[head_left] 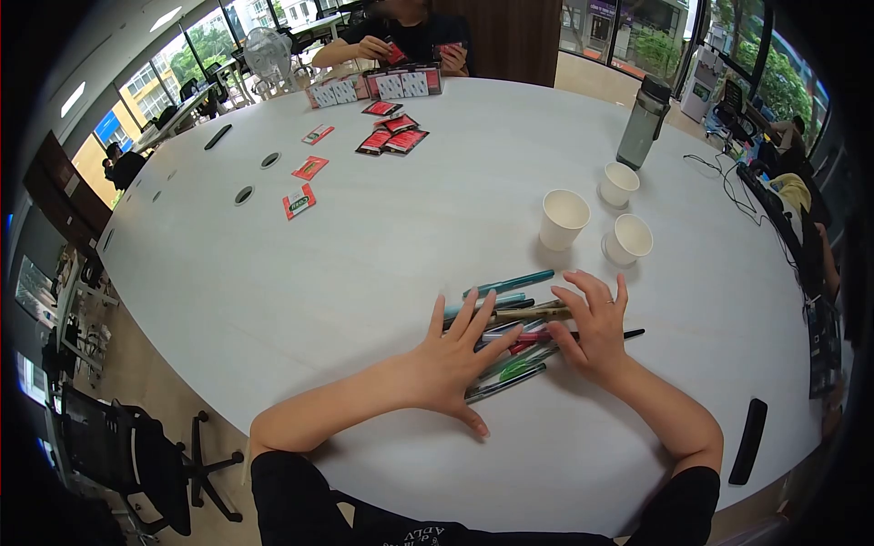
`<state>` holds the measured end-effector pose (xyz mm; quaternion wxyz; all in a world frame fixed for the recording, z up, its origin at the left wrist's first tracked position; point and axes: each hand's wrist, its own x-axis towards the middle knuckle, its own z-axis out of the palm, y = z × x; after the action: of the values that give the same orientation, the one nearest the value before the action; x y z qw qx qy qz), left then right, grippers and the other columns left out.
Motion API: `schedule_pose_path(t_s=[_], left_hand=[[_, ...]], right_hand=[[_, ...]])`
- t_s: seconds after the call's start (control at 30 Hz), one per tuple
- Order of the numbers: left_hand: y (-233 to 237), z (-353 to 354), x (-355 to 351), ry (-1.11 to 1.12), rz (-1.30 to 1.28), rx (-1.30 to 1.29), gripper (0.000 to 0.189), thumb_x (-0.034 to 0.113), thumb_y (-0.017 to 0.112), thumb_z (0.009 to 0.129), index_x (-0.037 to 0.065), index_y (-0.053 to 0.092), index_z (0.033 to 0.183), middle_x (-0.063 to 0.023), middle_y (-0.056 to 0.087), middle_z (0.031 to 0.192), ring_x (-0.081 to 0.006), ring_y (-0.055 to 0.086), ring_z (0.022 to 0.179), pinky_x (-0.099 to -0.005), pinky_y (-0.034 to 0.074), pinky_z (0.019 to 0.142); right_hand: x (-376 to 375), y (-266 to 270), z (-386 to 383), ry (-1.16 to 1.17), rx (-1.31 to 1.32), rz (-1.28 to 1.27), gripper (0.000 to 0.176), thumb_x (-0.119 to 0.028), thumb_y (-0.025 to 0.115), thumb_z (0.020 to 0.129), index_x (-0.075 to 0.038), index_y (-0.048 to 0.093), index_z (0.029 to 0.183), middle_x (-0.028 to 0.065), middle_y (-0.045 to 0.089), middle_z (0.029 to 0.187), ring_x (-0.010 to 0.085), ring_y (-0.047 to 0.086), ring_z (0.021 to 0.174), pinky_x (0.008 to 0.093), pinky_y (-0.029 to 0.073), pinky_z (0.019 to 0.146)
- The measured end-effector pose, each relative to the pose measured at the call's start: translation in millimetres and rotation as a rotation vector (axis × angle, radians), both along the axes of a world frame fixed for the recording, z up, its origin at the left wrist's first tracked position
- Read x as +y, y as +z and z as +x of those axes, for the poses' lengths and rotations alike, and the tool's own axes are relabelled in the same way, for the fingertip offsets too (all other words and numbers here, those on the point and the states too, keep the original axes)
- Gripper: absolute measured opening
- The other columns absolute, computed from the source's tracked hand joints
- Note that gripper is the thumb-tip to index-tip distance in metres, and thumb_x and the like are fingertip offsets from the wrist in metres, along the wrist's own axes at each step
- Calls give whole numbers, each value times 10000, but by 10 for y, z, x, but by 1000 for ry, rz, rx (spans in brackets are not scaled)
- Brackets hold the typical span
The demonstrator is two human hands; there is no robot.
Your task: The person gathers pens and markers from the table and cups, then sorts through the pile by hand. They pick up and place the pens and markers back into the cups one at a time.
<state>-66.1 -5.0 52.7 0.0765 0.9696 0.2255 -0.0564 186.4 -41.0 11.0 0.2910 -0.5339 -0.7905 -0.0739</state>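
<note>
Several pens lie in a loose pile on the white table, among them a teal pen (510,283) at the back and a green pen (525,364) nearer the front. My left hand (455,357) rests over the pile's left side, fingers spread and holding nothing. Over the right side is my right hand (596,338), its fingers apart and curved, touching or just above the pens. A dark pen tip (635,333) sticks out to its right. Just behind the pile stand a tall paper cup (564,221) and two smaller paper cups (629,239) (619,184).
A dark bottle (643,123) stands behind the cups. Red packets (393,135) and boxes (403,83) lie toward the far side, where another person (410,41) holds red packets. A black object (748,441) lies at the right edge; cables (728,182) lie farther back.
</note>
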Motion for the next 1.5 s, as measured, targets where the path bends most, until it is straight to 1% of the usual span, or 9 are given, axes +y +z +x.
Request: schedule_pose_path(t_s=[0.27, 0.37, 0.6, 0.9, 1.03, 1.13, 1.3, 1.37, 1.5], left_hand=[[-343, 62, 125, 102, -29, -54, 1100, 807, 550, 680, 166, 197, 1500, -329, 57, 1506, -560, 19, 1374, -769, 98, 977], [-294, 95, 139, 155, 19, -54, 1027, 803, 534, 697, 223, 240, 1492, -300, 74, 1518, -554, 16, 1377, -783, 92, 962], [-251, 116, 270, 232, 0, -148, 1053, 804, 623, 610, 239, 346, 1454, -242, 163, 1524, -497, 117, 1390, -763, 98, 988], [-350, 132, 353, 448, 87, -153, 952, 730, 556, 756, 169, 289, 1477, -208, 193, 1529, -444, 166, 1400, -734, 136, 1007], [-320, 142, 352, 533, 94, -136, 916, 720, 540, 777, 184, 292, 1477, -226, 198, 1523, -470, 155, 1394, -749, 133, 991], [-306, 126, 367, 504, 87, -140, 899, 702, 559, 775, 197, 303, 1473, -228, 198, 1523, -468, 159, 1394, -732, 138, 1007], [-541, 97, 475, 266, 95, -422, 935, 668, 632, 729, 147, 349, 1451, -242, 262, 1488, -484, 214, 1366, -705, 194, 1001], [-613, 154, 465, 214, 27, -596, 980, 667, 665, 694, 125, 349, 1448, -240, 278, 1478, -481, 225, 1361, -676, 202, 1018], [-346, 208, 203, 427, 310, -339, 1071, 702, 662, 678, 72, 289, 1460, -235, 227, 1498, -488, 190, 1373, -732, 160, 978]], right_hand=[[23, -87, -11, 330, 165, -41, 606, -557, 548, 859, -78, 537, 1229, 155, 454, 1321, 360, 398, 1280, 622, 105, 1068], [-5, -16, 28, 150, -4, 101, 577, -539, 523, 879, -78, 538, 1225, 153, 472, 1300, 362, 404, 1275, 603, 111, 1073], [96, -92, 144, 161, 322, 119, 458, -443, 462, 930, -76, 542, 1194, 148, 471, 1292, 366, 356, 1301, 591, 107, 1058], [-38, -29, -12, -27, 91, 91, 550, -466, 516, 903, -47, 484, 1258, 171, 380, 1359, 380, 214, 1358, 621, 84, 1034], [-120, -65, -155, -138, -160, -153, 820, -571, 565, 848, -5, 336, 1395, 247, 225, 1444, 420, 141, 1377, 727, 78, 972], [-254, -23, -265, -69, -177, -289, 861, -606, 546, 845, -6, 310, 1416, 271, 167, 1470, 436, 75, 1397, 779, 89, 932], [-144, -107, -307, 531, -24, -93, 845, -644, 605, 765, -124, 397, 1397, 230, 267, 1455, 432, 203, 1386, 583, 156, 1117], [-134, -52, -251, 477, -71, -10, 815, -635, 610, 769, -132, 419, 1381, 216, 295, 1447, 416, 209, 1389, 583, 150, 1119], [-129, -25, -177, 49, -180, 92, 803, -648, 565, 800, -100, 426, 1370, 206, 323, 1436, 397, 223, 1386, 691, 106, 1048]])
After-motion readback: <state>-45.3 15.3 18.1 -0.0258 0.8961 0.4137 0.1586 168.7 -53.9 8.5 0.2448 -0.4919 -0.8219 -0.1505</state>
